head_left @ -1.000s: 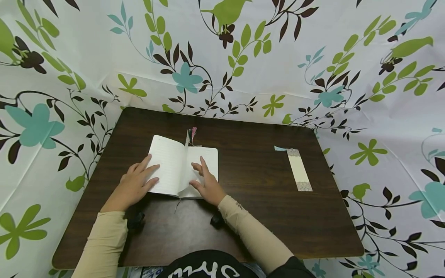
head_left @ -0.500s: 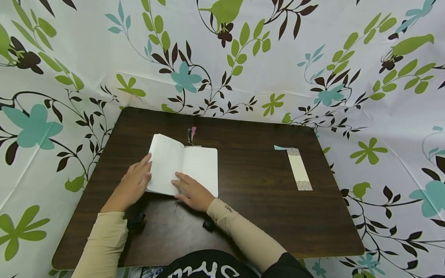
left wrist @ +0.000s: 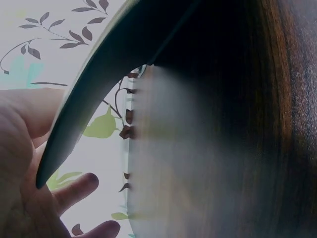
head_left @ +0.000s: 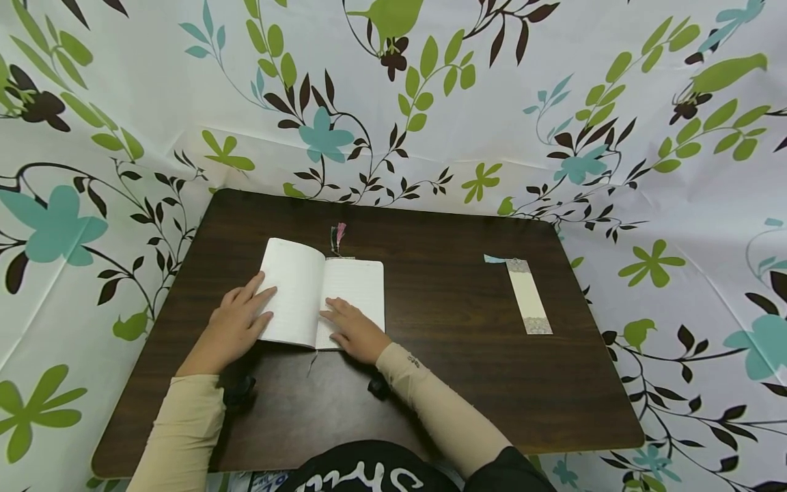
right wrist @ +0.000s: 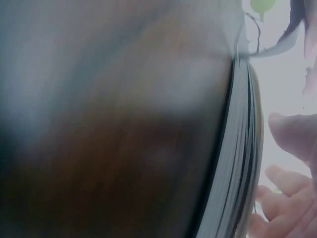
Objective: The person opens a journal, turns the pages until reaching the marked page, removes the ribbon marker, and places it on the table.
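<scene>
White lettering [head_left: 363, 477] on the black garment [head_left: 369, 451], cut off, seems to include "Sh"

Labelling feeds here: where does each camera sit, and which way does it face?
Head: on the head, facing forward and down at table, notebook and bookmark; left hand, right hand, sleeves show.
Left wrist: on that wrist, facing the notebook and table; part of the left hand shows.
Right wrist: on that wrist, facing notebook's page edges; part of right hand shows.
Both wrist views share the notebook.

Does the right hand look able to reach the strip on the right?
Likely yes: the right hand lies over the notebook, and nothing seems to stand between it and the strip.
</scene>
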`<state>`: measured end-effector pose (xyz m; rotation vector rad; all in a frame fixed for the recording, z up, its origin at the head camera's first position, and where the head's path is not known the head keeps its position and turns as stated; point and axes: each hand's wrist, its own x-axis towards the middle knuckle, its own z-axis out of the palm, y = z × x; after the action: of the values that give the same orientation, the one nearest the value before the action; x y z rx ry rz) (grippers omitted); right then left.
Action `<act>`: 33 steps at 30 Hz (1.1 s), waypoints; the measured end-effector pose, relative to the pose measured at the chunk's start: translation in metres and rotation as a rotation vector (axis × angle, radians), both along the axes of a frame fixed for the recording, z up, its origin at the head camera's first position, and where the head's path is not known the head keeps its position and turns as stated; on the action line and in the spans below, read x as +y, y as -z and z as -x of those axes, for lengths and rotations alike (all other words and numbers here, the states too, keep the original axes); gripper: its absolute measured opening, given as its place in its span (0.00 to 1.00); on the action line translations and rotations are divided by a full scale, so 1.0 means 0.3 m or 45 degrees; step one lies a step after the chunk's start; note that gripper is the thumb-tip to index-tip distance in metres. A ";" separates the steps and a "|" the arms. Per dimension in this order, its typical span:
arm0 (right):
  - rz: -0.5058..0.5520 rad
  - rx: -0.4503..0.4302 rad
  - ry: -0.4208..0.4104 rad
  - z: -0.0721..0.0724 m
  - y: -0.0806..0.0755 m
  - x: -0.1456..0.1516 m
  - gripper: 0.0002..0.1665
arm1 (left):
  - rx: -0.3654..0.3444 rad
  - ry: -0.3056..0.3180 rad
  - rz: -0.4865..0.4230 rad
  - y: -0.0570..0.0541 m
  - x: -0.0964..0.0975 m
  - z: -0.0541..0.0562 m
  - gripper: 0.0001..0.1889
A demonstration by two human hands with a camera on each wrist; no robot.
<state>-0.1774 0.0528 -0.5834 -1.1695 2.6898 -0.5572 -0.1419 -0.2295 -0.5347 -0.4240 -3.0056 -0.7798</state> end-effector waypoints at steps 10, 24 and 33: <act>-0.193 -0.068 0.188 0.041 0.002 0.154 0.39 | -0.007 -0.017 0.047 0.020 -0.008 0.002 0.26; -0.127 -0.209 0.154 0.067 -0.013 0.254 0.55 | -0.045 0.005 0.012 0.018 -0.016 0.002 0.30; -0.131 -0.198 0.163 0.071 -0.003 0.258 0.56 | -0.036 0.018 0.018 0.020 -0.015 0.006 0.29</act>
<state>-0.1987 0.1302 -0.5824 -0.8947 2.6379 -0.4980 -0.1437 -0.2341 -0.5406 -0.4389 -3.0391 -0.7724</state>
